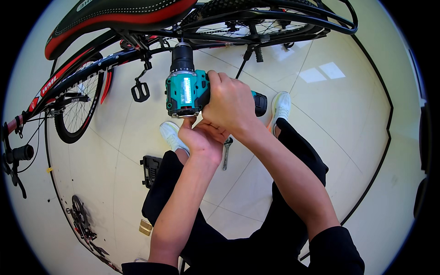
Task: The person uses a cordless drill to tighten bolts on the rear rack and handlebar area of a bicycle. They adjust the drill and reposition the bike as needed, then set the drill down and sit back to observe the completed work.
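Note:
A teal and black cordless drill (185, 89) is held level, its chuck pointing away from me at the bicycle's frame just beyond the saddle (123, 20). My right hand (231, 103) wraps round its handle, and the black battery (260, 104) sticks out to the right of the fist. Palm turned up, my left hand (205, 135) supports the drill from behind. The left thumb presses on its back end, and the fingers pass partly under my right hand. The chuck's tip meets the dark frame tubes, where I cannot make out what it touches.
The black and red bicycle (103, 62) spans the far side, with a pedal (140, 92) left of the drill and a kickstand (245, 57) to the right. On the tiled floor lie an adjustable wrench (226, 153), a black tool case (150, 170), a small golden box (145, 227) and dark bicycle parts (82, 222).

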The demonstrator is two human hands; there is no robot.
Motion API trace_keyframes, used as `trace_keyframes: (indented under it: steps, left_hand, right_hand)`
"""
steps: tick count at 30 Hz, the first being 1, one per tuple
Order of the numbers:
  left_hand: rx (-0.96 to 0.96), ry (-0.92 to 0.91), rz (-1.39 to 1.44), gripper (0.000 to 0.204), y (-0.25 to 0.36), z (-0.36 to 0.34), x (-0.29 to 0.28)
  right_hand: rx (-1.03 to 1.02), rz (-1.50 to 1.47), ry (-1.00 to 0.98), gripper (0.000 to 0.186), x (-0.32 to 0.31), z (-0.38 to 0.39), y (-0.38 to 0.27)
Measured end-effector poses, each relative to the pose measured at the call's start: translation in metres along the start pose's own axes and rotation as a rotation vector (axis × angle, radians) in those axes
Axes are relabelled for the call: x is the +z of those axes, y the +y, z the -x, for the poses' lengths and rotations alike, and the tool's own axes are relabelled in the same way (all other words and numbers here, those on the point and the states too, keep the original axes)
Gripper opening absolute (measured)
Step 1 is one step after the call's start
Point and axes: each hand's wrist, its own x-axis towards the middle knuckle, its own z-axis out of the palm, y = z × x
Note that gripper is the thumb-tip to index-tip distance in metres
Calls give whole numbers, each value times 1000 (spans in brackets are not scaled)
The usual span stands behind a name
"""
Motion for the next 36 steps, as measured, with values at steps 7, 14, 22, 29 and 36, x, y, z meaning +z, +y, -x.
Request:
trace_keyframes:
  steps: [7,14,22,29,36]
  left_hand:
    - [-5,-53,67,63,1,-4,-12]
    - [3,7,28,60,2,3,0]
    - [3,-32,-8,60,4,1,-6]
    - [-30,-22,46,60,4,-6,-10]
    - [-122,-83,219,61,-4,-9,8]
  right_hand:
    - [-11,8,4,30,3,0,-4]
    - [12,-5,-16,31,4,1,-6]
    - [-3,-10,26,30,5,1,-6]
    - [-5,11,1,35,7,-1,-3]
    - [-60,167,-56,35,5,-6,6]
